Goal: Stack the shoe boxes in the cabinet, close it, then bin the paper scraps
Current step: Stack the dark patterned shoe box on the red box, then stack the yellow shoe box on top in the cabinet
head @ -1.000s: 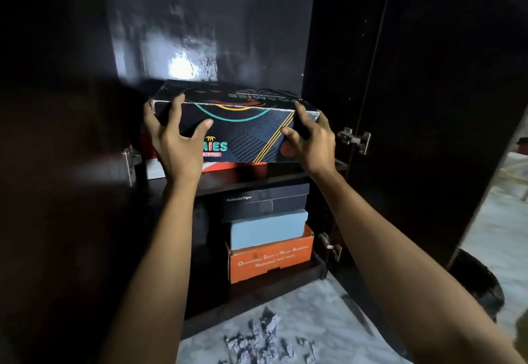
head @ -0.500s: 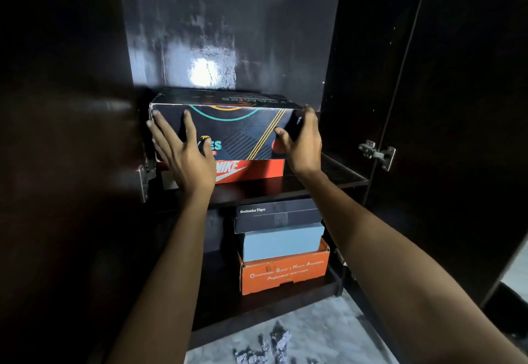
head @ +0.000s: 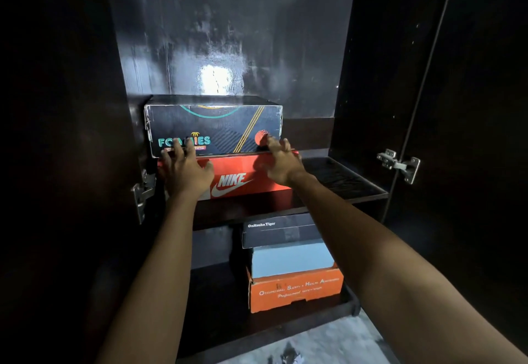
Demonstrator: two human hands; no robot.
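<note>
A dark patterned shoe box point(head: 223, 126) lies on top of a red Nike box point(head: 243, 176) on the upper shelf point(head: 337, 180) of the dark cabinet. My left hand point(head: 185, 167) is spread flat against the front of both boxes at their left end, fingers straight. At the right end, my right hand point(head: 281, 160) touches the patterned box's lower corner with straight fingers. On the lower shelf stand three stacked boxes: a black one point(head: 281, 230), a light blue one point(head: 291, 259) and an orange one point(head: 295, 290). A few paper scraps point(head: 288, 356) lie on the floor.
Both cabinet doors stand open: the right door point(head: 471, 106) with its metal hinge point(head: 400, 163), the left door point(head: 57, 135) with a hinge point(head: 143, 192). Bare shelf lies to the right of the upper boxes. Grey marble floor point(head: 337, 343) shows at the bottom.
The patterned box went from held in both hands to lying deep on the Nike box. Both hands let go of its ends and now lie flat against the box fronts.
</note>
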